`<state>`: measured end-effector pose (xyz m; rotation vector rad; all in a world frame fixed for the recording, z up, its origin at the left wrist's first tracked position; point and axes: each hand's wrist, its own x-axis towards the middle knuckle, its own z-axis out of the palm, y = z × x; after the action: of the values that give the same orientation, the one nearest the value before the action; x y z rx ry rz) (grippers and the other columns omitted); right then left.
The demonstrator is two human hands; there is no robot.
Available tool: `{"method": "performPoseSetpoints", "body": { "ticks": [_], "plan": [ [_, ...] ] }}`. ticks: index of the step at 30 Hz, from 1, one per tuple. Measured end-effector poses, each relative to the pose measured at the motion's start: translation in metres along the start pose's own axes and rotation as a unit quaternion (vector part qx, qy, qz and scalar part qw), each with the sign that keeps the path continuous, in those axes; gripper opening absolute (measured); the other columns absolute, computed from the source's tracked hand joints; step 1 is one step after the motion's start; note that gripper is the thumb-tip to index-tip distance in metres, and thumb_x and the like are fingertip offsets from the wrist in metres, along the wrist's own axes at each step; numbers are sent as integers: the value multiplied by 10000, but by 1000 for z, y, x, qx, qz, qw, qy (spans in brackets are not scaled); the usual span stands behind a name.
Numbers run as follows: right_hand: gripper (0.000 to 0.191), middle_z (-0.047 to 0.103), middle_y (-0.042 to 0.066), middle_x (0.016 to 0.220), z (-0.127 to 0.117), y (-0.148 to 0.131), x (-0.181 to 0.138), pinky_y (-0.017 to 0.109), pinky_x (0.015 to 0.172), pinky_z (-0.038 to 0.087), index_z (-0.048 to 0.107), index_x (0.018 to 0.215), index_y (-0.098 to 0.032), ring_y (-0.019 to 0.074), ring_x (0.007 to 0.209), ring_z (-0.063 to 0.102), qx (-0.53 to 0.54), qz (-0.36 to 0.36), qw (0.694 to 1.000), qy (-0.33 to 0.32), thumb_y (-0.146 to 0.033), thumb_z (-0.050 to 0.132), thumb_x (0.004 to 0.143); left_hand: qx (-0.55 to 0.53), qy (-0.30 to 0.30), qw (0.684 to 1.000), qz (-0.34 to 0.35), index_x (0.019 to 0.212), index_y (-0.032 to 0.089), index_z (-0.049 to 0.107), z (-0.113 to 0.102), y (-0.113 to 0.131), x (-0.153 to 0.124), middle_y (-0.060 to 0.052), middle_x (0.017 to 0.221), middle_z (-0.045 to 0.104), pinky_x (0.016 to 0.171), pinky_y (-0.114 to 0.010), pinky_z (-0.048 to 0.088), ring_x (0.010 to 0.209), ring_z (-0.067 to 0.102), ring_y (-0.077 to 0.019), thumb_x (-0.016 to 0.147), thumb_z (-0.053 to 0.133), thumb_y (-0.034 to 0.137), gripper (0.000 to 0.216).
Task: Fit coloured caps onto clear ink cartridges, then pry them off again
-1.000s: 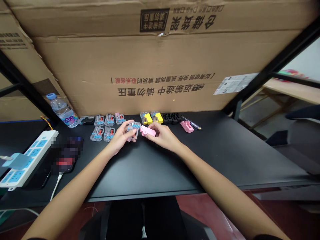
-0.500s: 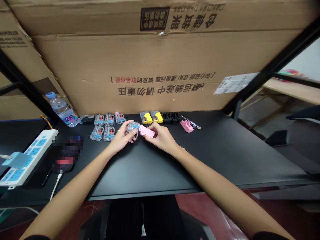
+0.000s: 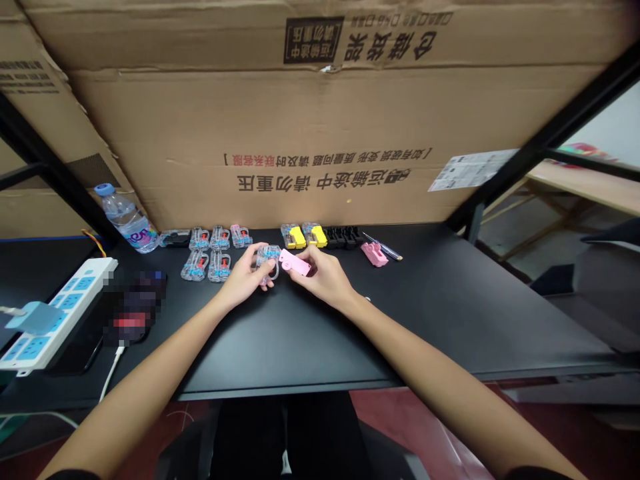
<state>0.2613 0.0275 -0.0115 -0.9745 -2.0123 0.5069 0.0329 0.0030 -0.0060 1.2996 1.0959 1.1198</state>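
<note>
Between the fingers of my left hand is a clear plastic case with blue print and a loop-shaped handle. My right hand pinches a small pink plastic part with a round knob. The pink part's left end lies right at the case's edge; whether they touch I cannot tell. Behind my hands stand clear cases with yellow parts and a row of black plastic parts. Another pink plastic part lies to the right of my right hand.
Several clear cases with red parts lie to the left. A water bottle, a white power strip and a phone with a cable occupy the left side. A pen-like tool lies behind right. Cardboard walls the back.
Both hands keep their holds on the clear case and the pink part, nearly still. The whole view has shifted very slightly.
</note>
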Motion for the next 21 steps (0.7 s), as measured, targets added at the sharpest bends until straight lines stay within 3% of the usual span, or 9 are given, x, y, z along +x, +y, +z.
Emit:
{"method": "performPoseSetpoints", "body": {
  "ticks": [6, 12, 21],
  "plan": [
    [210, 801, 48, 928, 1, 0, 0, 294, 637, 506, 605, 946, -240, 195, 702, 694, -12, 14, 1000, 16, -369, 764, 901, -9, -5, 1000, -15, 1292, 178, 531, 2, 1, -2, 5, 854, 685, 504, -233, 566, 578, 736, -152, 921, 804, 475, 548],
    [225, 777, 33, 871, 1, 4, 0, 281, 605, 477, 592, 915, -244, 191, 682, 678, -1, 4, 1000, -12, -388, 763, 902, 44, 2, 999, 5, 1283, 193, 518, 3, -1, -5, -32, 970, 723, 525, -251, 598, 582, 740, -144, 902, 827, 421, 540],
    [240, 802, 39, 903, 0, 2, 2, 289, 634, 523, 675, 1055, -238, 198, 689, 714, 15, 12, 1000, -12, -441, 751, 952, -96, -23, 994, -42, 1342, 184, 535, 1, 6, -2, 20, 832, 686, 578, -264, 581, 597, 716, -144, 869, 847, 460, 630]
  ]
}}
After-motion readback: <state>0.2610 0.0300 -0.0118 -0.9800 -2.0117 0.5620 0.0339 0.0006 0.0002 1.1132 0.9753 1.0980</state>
